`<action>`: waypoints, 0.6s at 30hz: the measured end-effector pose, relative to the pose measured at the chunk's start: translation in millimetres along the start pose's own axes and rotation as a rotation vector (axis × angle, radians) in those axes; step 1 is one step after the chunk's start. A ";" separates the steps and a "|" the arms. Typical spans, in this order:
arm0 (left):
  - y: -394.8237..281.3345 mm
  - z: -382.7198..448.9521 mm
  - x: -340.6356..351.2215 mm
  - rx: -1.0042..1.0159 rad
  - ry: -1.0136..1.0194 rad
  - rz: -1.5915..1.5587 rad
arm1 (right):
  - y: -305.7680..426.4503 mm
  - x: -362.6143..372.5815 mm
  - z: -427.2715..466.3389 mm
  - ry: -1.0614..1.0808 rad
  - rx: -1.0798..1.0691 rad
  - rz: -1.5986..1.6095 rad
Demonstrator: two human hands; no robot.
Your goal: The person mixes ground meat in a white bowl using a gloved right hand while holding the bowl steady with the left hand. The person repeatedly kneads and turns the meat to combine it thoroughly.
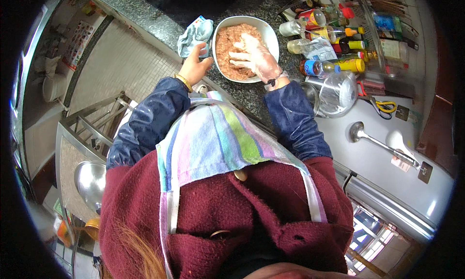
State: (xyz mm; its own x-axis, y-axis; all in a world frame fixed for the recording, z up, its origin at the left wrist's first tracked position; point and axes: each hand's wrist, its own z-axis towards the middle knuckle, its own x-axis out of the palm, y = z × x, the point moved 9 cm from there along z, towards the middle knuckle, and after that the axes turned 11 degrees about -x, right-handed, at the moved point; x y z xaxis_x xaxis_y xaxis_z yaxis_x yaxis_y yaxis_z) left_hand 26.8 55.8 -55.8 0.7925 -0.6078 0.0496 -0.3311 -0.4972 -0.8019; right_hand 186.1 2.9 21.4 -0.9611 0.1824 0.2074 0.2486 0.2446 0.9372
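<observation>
My right hand [258, 61], in a clear plastic glove, lies on the minced meat [236, 35] inside a white bowl [273, 35]. Its fingers are spread and point left, with the tips touching the meat. Bare and wearing a yellowish bracelet, my left hand [195, 65] is held just left of the bowl, its fingers apart and nothing in it. A crumpled light-blue cloth [194, 35] lies beside the bowl, just beyond the left hand.
The bowl stands on a dark speckled stone counter [221, 84]. Several bottles [319, 67] and jars crowd its right side. Near them are a clear plastic container [336, 94], yellow-handled scissors [385, 106] and a metal ladle [358, 131]. A metal bowl [91, 184] is at lower left.
</observation>
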 end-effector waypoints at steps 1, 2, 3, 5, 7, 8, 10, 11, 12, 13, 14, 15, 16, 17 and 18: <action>2.2 -2.0 -2.6 -0.001 -0.008 -0.002 | -2.6 1.4 2.3 -0.040 0.006 0.203; 6.2 -4.3 -4.6 -0.018 -0.008 0.000 | -2.2 3.3 5.2 -0.031 -0.020 0.232; 8.5 -6.2 -6.1 -0.022 -0.005 0.003 | -4.0 3.2 7.1 -0.044 -0.028 0.254; 10.3 -9.6 -12.1 -0.008 -0.029 -0.011 | -5.5 0.3 9.5 -0.071 -0.051 0.292; 12.6 -11.8 -15.8 -0.014 -0.040 -0.013 | -4.1 -4.0 9.8 -0.085 -0.090 0.326; 13.1 -12.2 -16.3 -0.018 -0.034 -0.022 | -2.6 -4.7 9.5 -0.072 -0.114 0.333; 13.0 -12.3 -16.0 -0.024 -0.028 -0.022 | -6.0 -7.4 8.1 -0.068 -0.099 0.313; 12.7 -12.1 -15.4 -0.025 -0.027 -0.023 | -7.6 -8.7 7.1 -0.066 -0.096 0.308; 12.6 -11.6 -13.7 -0.031 -0.020 -0.001 | -9.7 -7.7 6.7 -0.044 -0.092 0.298; 12.7 -11.2 -11.8 -0.038 -0.013 0.019 | -12.7 -7.4 5.9 -0.032 -0.082 0.291; 12.1 -11.0 -10.3 -0.034 -0.012 0.042 | -16.9 -8.1 5.3 -0.032 -0.063 0.280; 12.1 -10.7 -9.3 -0.036 -0.008 0.034 | -18.3 -8.6 5.2 -0.029 -0.078 0.285; 11.6 -10.7 -8.9 -0.028 -0.011 0.028 | -20.4 -10.6 5.2 -0.040 -0.083 0.285; 10.8 -11.0 -8.8 -0.016 -0.011 0.025 | -22.5 -11.8 5.7 -0.042 -0.091 0.277; 11.7 -10.9 -9.7 -0.022 -0.017 0.018 | -21.6 -14.1 6.6 -0.044 -0.128 0.238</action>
State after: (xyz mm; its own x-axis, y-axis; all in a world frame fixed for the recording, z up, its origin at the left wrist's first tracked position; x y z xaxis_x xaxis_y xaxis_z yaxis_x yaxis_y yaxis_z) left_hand 9.6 49.1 -59.2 0.7946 -0.6066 0.0248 -0.3566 -0.4994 -0.7896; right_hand 195.1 1.2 -3.5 -0.8707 0.2622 0.4162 0.4468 0.0679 0.8920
